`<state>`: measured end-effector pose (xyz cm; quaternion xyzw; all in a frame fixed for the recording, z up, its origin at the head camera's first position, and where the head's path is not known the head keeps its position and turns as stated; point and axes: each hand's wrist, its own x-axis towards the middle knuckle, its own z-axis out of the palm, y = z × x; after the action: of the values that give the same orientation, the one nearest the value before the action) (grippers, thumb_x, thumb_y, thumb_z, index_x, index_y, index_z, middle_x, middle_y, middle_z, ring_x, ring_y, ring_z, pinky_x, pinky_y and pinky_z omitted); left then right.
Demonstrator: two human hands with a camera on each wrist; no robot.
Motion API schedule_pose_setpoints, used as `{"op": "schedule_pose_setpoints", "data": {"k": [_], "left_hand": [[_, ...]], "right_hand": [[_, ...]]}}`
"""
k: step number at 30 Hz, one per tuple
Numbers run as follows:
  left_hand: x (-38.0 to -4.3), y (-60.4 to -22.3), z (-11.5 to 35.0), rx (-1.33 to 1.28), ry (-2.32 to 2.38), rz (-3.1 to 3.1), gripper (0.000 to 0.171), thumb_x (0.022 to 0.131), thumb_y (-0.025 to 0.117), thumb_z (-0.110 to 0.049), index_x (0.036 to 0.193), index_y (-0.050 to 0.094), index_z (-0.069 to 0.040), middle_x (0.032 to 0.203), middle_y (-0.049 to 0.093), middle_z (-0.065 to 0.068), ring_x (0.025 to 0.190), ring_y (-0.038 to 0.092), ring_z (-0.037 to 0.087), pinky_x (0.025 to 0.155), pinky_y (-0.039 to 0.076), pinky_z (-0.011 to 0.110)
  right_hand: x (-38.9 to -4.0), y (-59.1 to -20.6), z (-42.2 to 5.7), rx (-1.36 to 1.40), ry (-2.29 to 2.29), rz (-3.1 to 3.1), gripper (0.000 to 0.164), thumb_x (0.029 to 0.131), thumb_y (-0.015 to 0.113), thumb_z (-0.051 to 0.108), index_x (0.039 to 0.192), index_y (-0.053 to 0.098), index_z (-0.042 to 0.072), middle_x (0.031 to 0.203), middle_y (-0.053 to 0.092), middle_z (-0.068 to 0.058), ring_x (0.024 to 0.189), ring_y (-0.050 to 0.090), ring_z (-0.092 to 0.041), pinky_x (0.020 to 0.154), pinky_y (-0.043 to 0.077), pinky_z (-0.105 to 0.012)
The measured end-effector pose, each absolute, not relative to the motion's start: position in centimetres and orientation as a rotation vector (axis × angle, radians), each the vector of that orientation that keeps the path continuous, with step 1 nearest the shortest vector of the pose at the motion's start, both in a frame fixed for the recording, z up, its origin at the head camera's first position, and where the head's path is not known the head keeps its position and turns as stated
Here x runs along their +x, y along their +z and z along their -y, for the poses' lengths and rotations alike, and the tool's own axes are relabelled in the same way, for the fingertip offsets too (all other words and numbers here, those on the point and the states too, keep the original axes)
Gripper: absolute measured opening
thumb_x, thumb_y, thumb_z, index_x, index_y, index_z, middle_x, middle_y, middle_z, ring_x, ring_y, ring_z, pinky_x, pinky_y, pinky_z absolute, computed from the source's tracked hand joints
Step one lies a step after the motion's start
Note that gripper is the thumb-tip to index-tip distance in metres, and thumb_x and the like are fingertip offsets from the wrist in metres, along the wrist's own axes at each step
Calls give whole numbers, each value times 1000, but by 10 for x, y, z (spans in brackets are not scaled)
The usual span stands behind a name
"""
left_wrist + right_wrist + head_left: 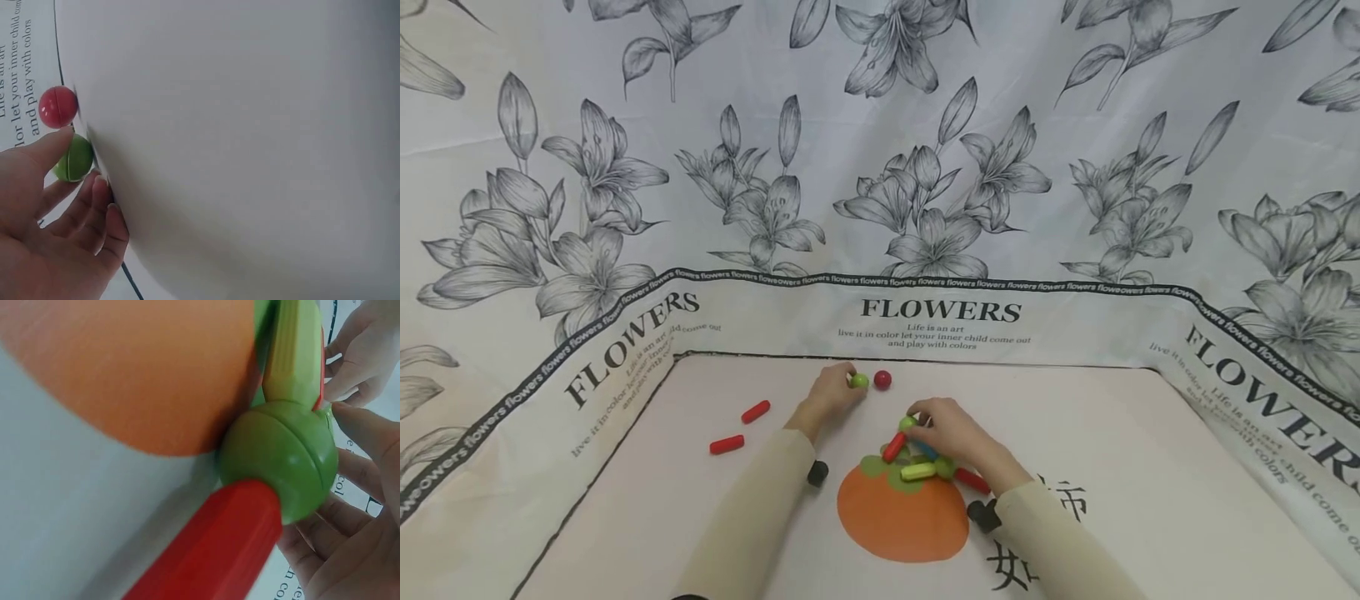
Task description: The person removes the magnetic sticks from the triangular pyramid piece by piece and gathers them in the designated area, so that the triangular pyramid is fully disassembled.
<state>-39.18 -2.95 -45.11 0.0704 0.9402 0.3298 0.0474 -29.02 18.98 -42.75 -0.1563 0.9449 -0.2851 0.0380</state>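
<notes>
My left hand (833, 393) pinches a small green ball (859, 381) between thumb and fingers at the far side of the table. Just right of it sits a glossy red ball (882, 380). My right hand (953, 432) grips another green ball (907, 422) by thumb and index finger. That ball stands at one end of a cluster of balls and rods: a red rod (893, 447), a blue rod (927, 451), a yellow-green rod (917, 472), a nearer green ball (278, 459) and a second red rod (212, 544). Part of the cluster is hidden behind my right hand.
Two loose red rods (727, 444) lie to the left of my left forearm. An orange persimmon print (902, 517) and black characters mark the white tabletop (1120, 433). A flower-printed cloth (932, 217) rises along the back and sides.
</notes>
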Motion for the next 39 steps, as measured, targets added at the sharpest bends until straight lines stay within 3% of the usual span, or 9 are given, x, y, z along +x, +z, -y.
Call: {"op": "schedule_pose_setpoints", "data": {"k": [14, 20, 30, 39], "left_hand": [[-378, -450, 50, 112, 1022, -2855, 45, 93, 75, -27, 131, 60, -6, 115, 64, 12, 102, 60, 28, 95, 51, 47], [-362, -451, 70, 81, 947, -2862, 42, 94, 74, -28, 130, 62, -9, 107, 65, 10, 96, 60, 26, 90, 52, 44], [-325, -445, 69, 497, 924, -2766, 26, 94, 76, -26, 110, 69, -7, 88, 62, 4, 75, 57, 18, 67, 49, 31], [-305, -443, 38, 678, 962, -2568, 31, 93, 76, -27, 115, 69, -6, 92, 64, 0, 83, 59, 16, 72, 53, 28]], "right_hand": [[-297, -432, -186, -389, -886, -2909, 15, 94, 74, 17, 106, 76, 9, 94, 71, -2, 84, 61, -16, 86, 56, -39], [-296, -435, -185, -437, -929, -2882, 12, 94, 75, 18, 102, 77, 10, 92, 72, 1, 85, 63, -14, 87, 56, -39], [-299, -433, -191, -433, -940, -2896, 13, 94, 75, 19, 103, 78, 11, 98, 74, 1, 90, 65, -15, 93, 55, -42], [-303, -432, -195, -433, -918, -2902, 11, 94, 74, 21, 100, 79, 13, 98, 74, 0, 87, 63, -15, 93, 54, -44]]}}
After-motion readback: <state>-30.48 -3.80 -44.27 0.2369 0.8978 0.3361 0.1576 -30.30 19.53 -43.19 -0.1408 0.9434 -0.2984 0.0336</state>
